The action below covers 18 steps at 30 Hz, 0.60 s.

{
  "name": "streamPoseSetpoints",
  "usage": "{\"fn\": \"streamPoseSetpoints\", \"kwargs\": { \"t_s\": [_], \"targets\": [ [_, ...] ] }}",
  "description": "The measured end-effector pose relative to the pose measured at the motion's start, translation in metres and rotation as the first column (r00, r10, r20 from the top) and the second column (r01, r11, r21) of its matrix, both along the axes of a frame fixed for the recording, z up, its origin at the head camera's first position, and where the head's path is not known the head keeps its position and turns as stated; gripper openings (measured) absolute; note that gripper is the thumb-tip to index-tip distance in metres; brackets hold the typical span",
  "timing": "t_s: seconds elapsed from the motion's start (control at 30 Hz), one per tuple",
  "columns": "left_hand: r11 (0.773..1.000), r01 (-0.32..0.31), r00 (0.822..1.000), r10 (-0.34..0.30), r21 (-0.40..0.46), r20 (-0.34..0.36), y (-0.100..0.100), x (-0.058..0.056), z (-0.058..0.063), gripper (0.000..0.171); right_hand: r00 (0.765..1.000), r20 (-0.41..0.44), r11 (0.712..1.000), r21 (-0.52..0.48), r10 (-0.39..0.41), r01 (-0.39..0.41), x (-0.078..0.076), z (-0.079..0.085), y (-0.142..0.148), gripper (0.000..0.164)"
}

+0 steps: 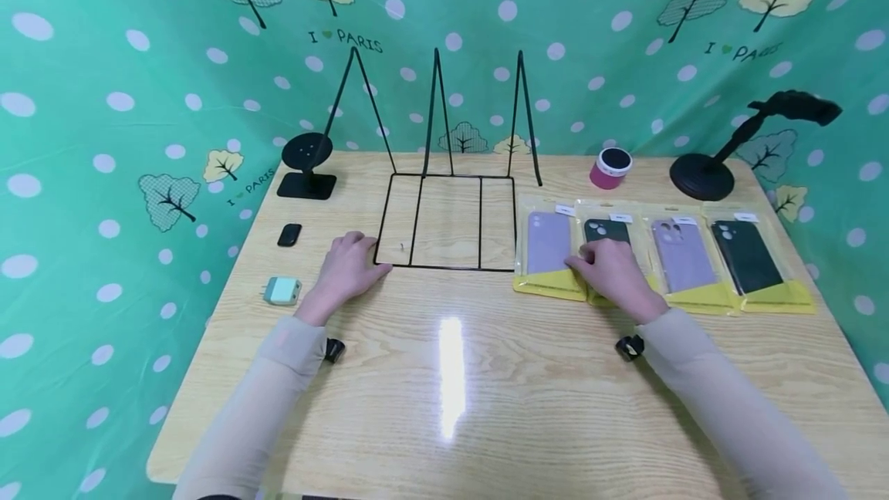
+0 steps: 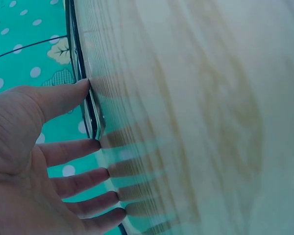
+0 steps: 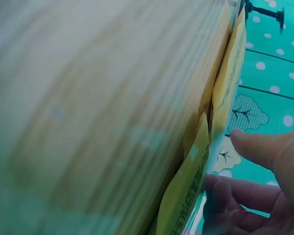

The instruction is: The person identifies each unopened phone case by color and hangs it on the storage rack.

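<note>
My left hand [image 1: 349, 267] is at the front left corner of a black wire rack [image 1: 480, 222]. Its thumb [image 2: 71, 98] meets the rack's wire, while the spread fingertips touch the wooden tabletop. To the right, several phone cases in clear bags with yellow bottoms lie in a row. Over the second bag from the left, holding a dark phone case [image 1: 606, 230], is my right hand [image 1: 614, 272]. Its thumb reaches toward the neighbouring bag with a lilac phone case [image 1: 547, 241]. In the right wrist view, the thumb stands apart from bent fingers at the bags' edges.
Further right lie bags with another lilac case [image 1: 684, 253] and a dark case [image 1: 746, 253]. Behind them stand a pink round speaker-like cylinder [image 1: 610, 170] and a black stand [image 1: 703, 177]. A black disc-topped stand [image 1: 308, 153], small black object [image 1: 289, 235] and charger plug [image 1: 282, 291] sit left.
</note>
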<state>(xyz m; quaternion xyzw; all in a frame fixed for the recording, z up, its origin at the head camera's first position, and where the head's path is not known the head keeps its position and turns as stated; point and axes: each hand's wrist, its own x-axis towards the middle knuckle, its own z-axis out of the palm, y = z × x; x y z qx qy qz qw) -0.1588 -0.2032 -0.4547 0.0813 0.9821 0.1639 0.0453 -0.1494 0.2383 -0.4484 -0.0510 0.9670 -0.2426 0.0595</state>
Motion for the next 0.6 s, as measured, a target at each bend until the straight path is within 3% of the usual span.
{"fn": "streamPoseSetpoints", "kwargs": {
  "t_s": [0.3, 0.6],
  "targets": [
    [1.0, -0.003, 1.0, 0.003, -0.002, 0.005, 0.001, -0.001, -0.001, 0.064, 0.997, 0.076, 0.998, 0.061, -0.001, -0.004, -0.004, 0.002, -0.01, 0.043],
    [1.0, 0.001, 1.0, -0.001, -0.022, -0.001, 0.003, 0.001, 0.002, 0.063, 0.998, 0.069, 0.996, 0.091, 0.017, -0.023, -0.007, 0.008, -0.016, 0.037]
  ]
}}
